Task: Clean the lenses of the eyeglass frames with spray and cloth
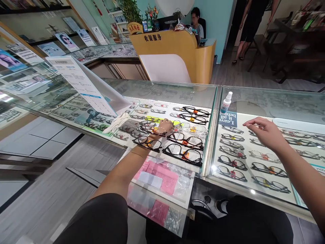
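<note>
My left hand (166, 126) reaches among rows of eyeglasses in the left display case. Its fingers are curled down, and what lies under them is hidden. Black-framed eyeglasses (147, 143) overlap my left forearm, which appears to pass beneath the glass top. To the right of that hand are dark eyeglasses (185, 140) and clear-framed eyeglasses (195, 128) with orange tags. Over the right display case, my right hand (262, 131) hovers with fingers stretched out and nothing visible in it. Below it are clear-framed eyeglasses (264, 156).
A white spray bottle (226, 102) stands on the right case. A white sign (86, 84) and a pale cord bundle (117, 122) sit at left. Pink papers (162, 174) lie in an open drawer. Beyond are a yellow counter (172, 44), a seated person (198, 25) and a standing person (254, 23).
</note>
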Available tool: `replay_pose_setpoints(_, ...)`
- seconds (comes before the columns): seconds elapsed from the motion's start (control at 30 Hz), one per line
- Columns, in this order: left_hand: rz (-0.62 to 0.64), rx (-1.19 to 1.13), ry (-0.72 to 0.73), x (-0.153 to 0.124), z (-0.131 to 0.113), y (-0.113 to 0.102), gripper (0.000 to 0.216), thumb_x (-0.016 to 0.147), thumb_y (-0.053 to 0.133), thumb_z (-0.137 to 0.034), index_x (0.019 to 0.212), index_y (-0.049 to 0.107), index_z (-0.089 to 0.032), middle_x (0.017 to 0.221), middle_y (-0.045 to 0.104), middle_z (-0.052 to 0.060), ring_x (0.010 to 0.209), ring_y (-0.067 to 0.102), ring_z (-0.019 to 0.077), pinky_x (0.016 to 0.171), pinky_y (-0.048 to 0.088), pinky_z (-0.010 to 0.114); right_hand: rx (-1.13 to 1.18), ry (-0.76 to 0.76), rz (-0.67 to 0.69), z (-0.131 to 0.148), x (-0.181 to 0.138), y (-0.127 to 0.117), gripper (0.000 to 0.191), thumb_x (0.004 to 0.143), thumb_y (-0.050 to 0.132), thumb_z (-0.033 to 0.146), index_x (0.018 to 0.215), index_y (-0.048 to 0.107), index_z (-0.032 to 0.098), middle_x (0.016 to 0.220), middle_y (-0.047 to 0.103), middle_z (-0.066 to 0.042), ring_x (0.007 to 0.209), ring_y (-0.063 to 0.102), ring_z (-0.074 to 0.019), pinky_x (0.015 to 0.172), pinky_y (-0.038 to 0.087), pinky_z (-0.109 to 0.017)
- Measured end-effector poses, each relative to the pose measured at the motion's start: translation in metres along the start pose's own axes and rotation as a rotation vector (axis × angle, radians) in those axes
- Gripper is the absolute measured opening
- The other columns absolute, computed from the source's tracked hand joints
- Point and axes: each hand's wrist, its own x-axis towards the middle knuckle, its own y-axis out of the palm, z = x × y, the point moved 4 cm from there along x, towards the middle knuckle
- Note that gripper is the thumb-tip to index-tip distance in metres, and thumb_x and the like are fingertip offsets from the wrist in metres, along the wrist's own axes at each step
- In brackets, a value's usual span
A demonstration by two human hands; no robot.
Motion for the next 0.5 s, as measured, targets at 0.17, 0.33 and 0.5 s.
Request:
replay_pose_setpoints(0.17, -0.054, 0.005, -0.011, -0.009, -0.009, -0.009, 0.02, 0.099, 0.057, -0.024, 0.1, 0.076, -0.021, 0.127, 0.069, 0.015, 0.128, 0.045, 0.0369, 0.103, 0.037, 0.055, -0.007, -0.081, -0.008, -0.004, 0.004, 0.001, 0.025, 0.093, 0.064, 0.049, 0.09, 0.078, 0.028, 0.118, 0.079, -0.005, 0.111, 0.066, -0.0312, 0.086, 0.045, -0.041)
replay_pose_setpoints(0.33, -0.069, -0.002, 0.063, -0.03, -0.024, -0.02, 0.022, 0.102, 0.051, -0.022, 0.105, 0.073, -0.022, 0.134, 0.067, 0.013, 0.134, 0.044, 0.0354, 0.108, 0.037, 0.055, 0.005, -0.071, -0.009, -0.006, 0.003, 0.001, 0.025, 0.093, 0.063, 0.05, 0.09, 0.078, 0.029, 0.119, 0.078, -0.003, 0.106, 0.067, -0.0289, 0.085, 0.046, -0.04)
replay_pose_setpoints(0.5, -0.034, -0.006, 0.128, -0.071, -0.038, -0.03, 0.026, 0.103, 0.05, -0.022, 0.116, 0.072, -0.025, 0.133, 0.068, 0.012, 0.132, 0.051, 0.0305, 0.111, 0.04, 0.051, -0.014, -0.041, 0.002, -0.003, 0.0, 0.0, 0.024, 0.092, 0.065, 0.049, 0.092, 0.08, 0.029, 0.122, 0.077, -0.005, 0.102, 0.066, -0.0284, 0.083, 0.046, -0.04)
